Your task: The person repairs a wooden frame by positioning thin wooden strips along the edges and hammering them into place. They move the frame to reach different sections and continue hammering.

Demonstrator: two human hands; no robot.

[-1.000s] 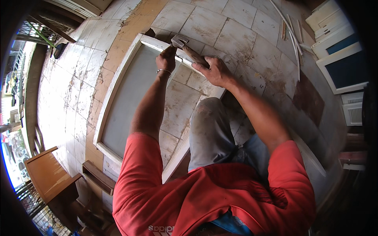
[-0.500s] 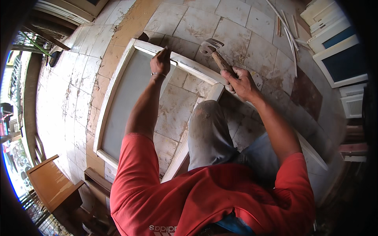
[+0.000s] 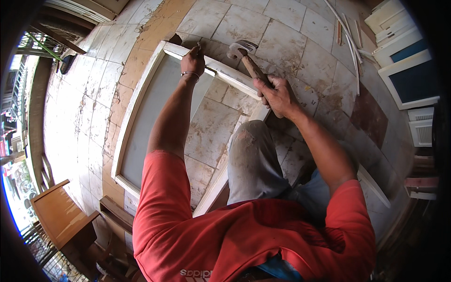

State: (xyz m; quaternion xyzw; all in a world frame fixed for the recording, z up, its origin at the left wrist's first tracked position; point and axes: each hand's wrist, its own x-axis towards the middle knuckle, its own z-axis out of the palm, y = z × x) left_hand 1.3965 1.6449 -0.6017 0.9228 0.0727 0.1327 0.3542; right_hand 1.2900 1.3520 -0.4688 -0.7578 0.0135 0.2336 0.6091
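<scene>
A white-painted wooden frame [image 3: 230, 83], divided by a crossbar, lies on the tiled floor below me. A grey pane [image 3: 146, 120] fills part of its left section. My left hand [image 3: 192, 62] is closed at the far rail, its fingertips pinched around something small that I cannot make out. My right hand [image 3: 278, 96] wraps round the wooden handle of a claw hammer [image 3: 255, 70]. The hammer is raised with its metal head pointing away from me, to the right of my left hand. My bent knee [image 3: 253, 145] is over the frame, beside the crossbar.
Dirty pale floor tiles [image 3: 244, 23] surround the frame. Thin white strips [image 3: 350, 44] lie at the far right, near stacked white panels with dark insets [image 3: 411, 77]. A brown wooden cabinet [image 3: 61, 214] stands at the lower left. A small dark block [image 3: 173, 38] touches the frame's far corner.
My right hand and the hammer have moved left, bringing the hammer head closer to my left hand. The left hand stays at the far rail.
</scene>
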